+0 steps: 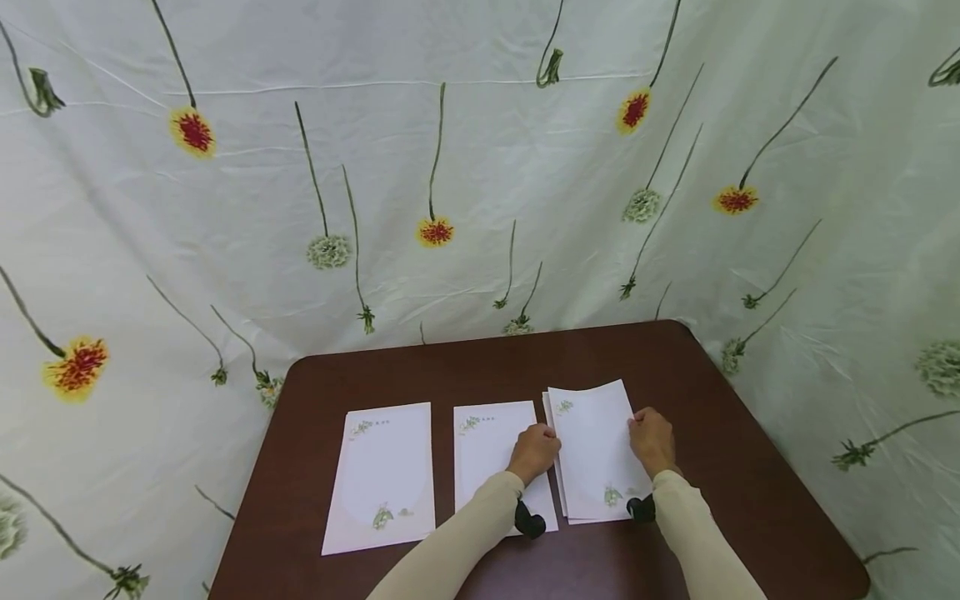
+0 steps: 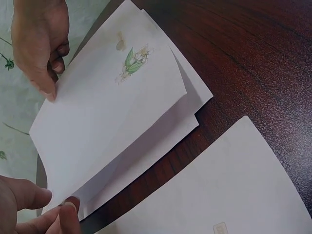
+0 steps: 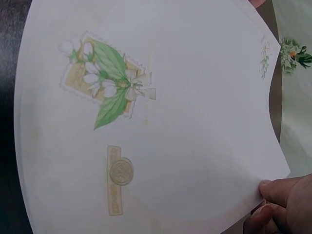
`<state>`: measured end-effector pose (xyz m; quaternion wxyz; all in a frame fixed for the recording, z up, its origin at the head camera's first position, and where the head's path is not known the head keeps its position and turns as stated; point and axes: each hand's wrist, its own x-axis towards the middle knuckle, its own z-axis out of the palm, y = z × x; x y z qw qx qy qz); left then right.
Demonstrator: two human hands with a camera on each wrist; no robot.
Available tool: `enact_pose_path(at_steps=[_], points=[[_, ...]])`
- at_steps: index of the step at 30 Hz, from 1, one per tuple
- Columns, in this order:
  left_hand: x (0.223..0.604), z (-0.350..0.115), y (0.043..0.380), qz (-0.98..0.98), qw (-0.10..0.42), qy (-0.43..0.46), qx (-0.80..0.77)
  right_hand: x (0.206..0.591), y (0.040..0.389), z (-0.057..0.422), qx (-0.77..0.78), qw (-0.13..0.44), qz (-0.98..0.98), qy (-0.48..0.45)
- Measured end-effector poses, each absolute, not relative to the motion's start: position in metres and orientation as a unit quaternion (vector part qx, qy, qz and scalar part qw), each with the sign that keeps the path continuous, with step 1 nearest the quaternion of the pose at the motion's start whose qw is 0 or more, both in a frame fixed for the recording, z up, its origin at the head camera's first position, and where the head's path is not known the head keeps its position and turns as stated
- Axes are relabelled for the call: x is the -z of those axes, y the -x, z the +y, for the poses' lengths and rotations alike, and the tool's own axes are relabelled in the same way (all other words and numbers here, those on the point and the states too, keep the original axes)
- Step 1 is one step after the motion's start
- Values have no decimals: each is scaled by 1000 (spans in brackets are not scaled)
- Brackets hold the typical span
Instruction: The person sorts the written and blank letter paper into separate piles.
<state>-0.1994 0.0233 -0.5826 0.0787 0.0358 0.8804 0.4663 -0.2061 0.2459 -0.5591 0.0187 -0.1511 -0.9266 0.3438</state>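
Observation:
A white sheet of paper (image 1: 596,450), printed with flower sprays near its top and bottom, is raised and bowed over other sheets on the right side of the table. My left hand (image 1: 535,452) pinches its left edge between thumb and fingers. Opposite, my right hand (image 1: 652,440) pinches the right edge, with the thumb (image 3: 278,191) on top and fingers below. Under the lifted sheet, the lower sheets (image 2: 199,92) stick out slightly, not lined up with it. A middle stack of paper (image 1: 487,454) lies partly hidden behind my left hand and sleeve.
Another printed white sheet (image 1: 386,475) lies on the left part of the dark brown table (image 1: 480,367). A flower-patterned white cloth (image 1: 480,167) hangs behind the table and along its sides. A black wrist device (image 1: 529,521) sits on my left wrist, above the middle stack.

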Motion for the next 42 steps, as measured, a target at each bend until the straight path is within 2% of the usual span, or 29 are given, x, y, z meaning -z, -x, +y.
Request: enact_pose_path(at_steps=[6, 11, 14, 23, 42], points=[[593, 24, 201, 890, 52, -50, -451, 562, 206, 243, -346, -6, -924, 160], [600, 26, 206, 894, 72, -42, -440, 566, 206, 243, -345, -13, -925, 160], [616, 28, 212, 900, 64, -53, -427, 568, 206, 243, -335, -11, -929, 158], [581, 28, 194, 915, 61, -67, -394, 579, 207, 243, -317, -6, -936, 154], [581, 26, 186, 926, 59, -71, -365, 583, 203, 235, -314, -21, -937, 153]])
